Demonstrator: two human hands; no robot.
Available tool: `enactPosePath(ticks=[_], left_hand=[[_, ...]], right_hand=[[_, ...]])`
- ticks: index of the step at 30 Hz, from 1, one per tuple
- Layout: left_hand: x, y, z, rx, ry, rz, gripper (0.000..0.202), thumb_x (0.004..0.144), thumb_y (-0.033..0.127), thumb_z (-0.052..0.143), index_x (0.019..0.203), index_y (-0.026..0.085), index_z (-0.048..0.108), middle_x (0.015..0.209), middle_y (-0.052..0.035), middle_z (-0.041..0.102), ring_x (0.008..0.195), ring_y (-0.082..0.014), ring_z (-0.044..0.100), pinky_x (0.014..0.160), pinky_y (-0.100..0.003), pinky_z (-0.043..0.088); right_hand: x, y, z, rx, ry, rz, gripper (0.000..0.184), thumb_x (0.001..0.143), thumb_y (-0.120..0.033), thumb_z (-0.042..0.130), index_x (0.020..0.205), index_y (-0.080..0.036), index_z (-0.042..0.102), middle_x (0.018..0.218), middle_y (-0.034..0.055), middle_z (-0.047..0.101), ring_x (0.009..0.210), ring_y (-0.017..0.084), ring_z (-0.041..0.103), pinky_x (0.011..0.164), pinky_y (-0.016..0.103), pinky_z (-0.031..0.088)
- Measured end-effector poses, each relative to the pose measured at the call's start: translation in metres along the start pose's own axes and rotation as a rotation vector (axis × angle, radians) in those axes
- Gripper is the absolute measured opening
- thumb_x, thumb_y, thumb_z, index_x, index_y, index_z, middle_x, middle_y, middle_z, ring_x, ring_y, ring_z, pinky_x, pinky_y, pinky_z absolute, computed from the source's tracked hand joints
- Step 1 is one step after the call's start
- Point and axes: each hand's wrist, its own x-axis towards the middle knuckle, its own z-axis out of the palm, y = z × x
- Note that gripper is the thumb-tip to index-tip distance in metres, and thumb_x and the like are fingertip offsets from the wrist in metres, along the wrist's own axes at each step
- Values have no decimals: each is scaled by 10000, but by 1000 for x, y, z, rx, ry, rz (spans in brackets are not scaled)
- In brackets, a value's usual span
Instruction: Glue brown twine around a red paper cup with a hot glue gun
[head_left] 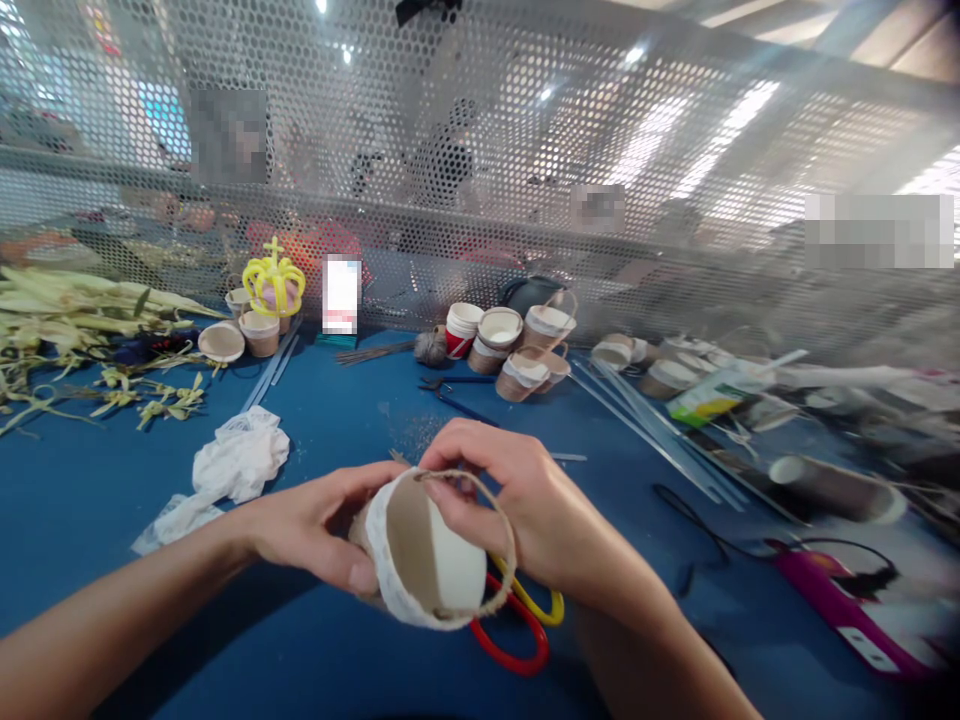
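The fingers of the left hand (311, 530) are clasping the cup (411, 560). Those of the right hand (517, 500) are pinching its twine handle (513, 556).

Head view forward and down, table (300, 650) close

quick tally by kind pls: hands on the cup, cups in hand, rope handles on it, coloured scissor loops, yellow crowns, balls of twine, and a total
Hands: 2 (left hand, right hand)
Held cup: 1
Rope handle: 1
Scissor loops: 2 (red loop, yellow loop)
Yellow crown: 1
Ball of twine: 1
Total: 8
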Motion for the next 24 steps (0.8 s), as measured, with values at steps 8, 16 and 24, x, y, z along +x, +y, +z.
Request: enactPosePath(ticks=[8, 16, 24], left_hand=[[0, -4, -2, -85, -5, 11, 655, 607, 250, 708, 1213, 278, 462, 1065, -34, 574, 961, -208, 521, 801, -298, 399], [1, -1, -2, -74, 31, -17, 627, 607, 317, 697, 1186, 204, 485, 1086, -65, 566, 967, -230, 506, 831, -330, 372], [2, -2, -2, -5, 84, -12, 658, 607, 374, 697, 1194, 189, 466, 1109, -91, 557, 1004, -268, 496, 849, -377, 370]], right_hand=[[-3, 2, -11, 43, 85, -58, 188, 783, -206, 570, 958, -144, 541, 850, 28, 582, 676, 81, 532, 611, 188, 454], [-6, -4, -14, 36, 212, -212, 166, 783, -77, 544, 895, -174, 618, 861, 49, 636, 803, 111, 588, 705, 211, 494], [-5, -2, -7, -1, 254, -159, 256, 781, -89, 547, 1025, -158, 586, 870, 42, 637, 780, 103, 589, 704, 203, 491]])
